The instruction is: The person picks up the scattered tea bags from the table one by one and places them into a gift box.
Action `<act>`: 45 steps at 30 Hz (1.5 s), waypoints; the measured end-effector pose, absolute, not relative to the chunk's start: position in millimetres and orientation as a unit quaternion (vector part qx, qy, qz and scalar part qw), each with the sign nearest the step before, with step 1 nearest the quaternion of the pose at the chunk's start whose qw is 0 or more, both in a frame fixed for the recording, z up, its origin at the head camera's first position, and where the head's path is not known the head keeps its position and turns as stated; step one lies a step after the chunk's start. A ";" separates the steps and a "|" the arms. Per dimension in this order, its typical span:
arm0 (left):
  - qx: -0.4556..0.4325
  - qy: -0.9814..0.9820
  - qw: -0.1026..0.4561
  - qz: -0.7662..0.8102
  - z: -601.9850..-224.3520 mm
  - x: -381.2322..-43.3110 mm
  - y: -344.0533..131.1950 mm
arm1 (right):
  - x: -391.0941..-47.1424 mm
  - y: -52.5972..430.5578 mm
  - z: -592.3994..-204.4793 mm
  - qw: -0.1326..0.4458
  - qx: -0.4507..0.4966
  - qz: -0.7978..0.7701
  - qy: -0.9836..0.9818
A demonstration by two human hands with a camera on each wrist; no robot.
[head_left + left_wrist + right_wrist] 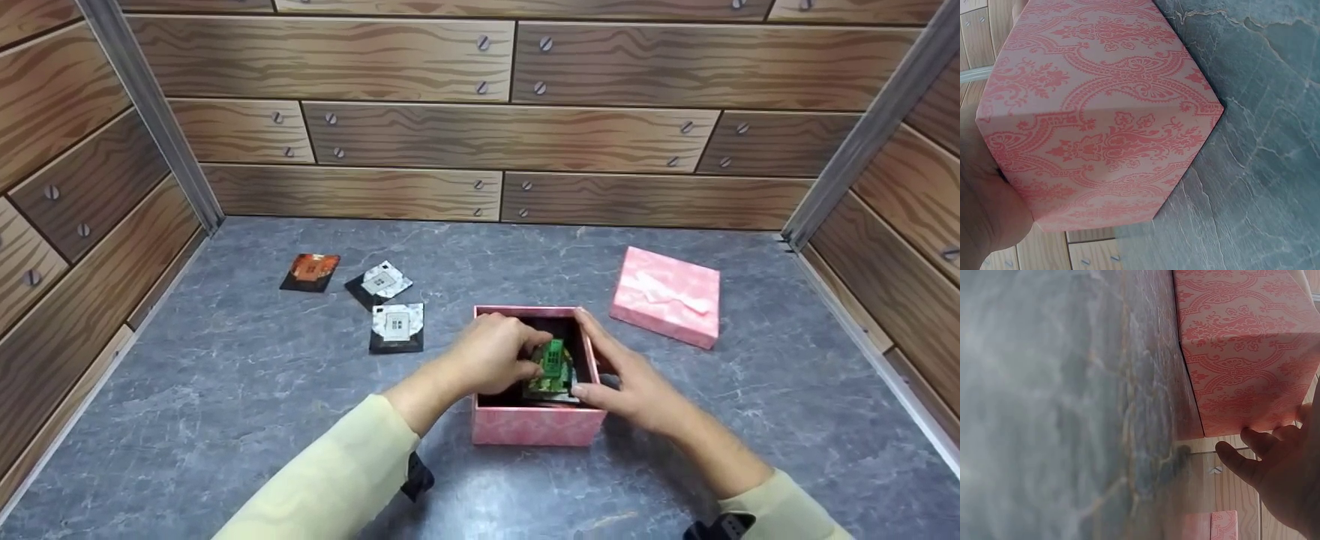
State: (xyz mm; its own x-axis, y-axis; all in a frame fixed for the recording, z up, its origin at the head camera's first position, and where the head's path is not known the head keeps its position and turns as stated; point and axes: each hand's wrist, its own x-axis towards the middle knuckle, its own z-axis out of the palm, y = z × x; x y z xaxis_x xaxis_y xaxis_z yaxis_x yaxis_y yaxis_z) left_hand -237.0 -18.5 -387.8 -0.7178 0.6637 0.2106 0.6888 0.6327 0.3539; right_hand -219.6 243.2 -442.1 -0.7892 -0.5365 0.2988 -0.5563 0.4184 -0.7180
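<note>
A pink patterned box (536, 426) stands lidless on the grey surface, its inside dark. My left hand (491, 356) reaches over its left rim, thumb and forefinger pinching a small flat packet (553, 386) with a green label. In the left wrist view, the box's outer walls (1129, 140) hide those fingertips. My right hand (630, 382) grips the box's right wall, thumb over the rim near the front corner and fingers along the outside. The right wrist view shows fingers (1238, 464) against the box (1252, 382).
Left of the box lie an orange-and-black packet (310, 271) and two white-and-black packets, one farther back (381, 282) and one nearer packet (397, 326). The pink lid (667, 296) rests at the back right. Wood-patterned walls (420, 135) enclose the surface on three sides.
</note>
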 end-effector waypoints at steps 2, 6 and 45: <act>-0.370 -0.909 0.030 -0.192 -386.2 -236.9 -17.6 | -219.5 243.2 -440.0 0.011 0.324 0.430 -0.843; -0.360 -0.919 0.028 -0.161 -383.7 -236.4 -15.5 | -218.6 242.8 -436.9 0.012 0.325 0.428 -0.843; -0.326 -0.945 0.012 -0.035 -384.6 -233.5 -6.0 | -215.6 241.9 -439.4 0.008 0.307 0.427 -0.850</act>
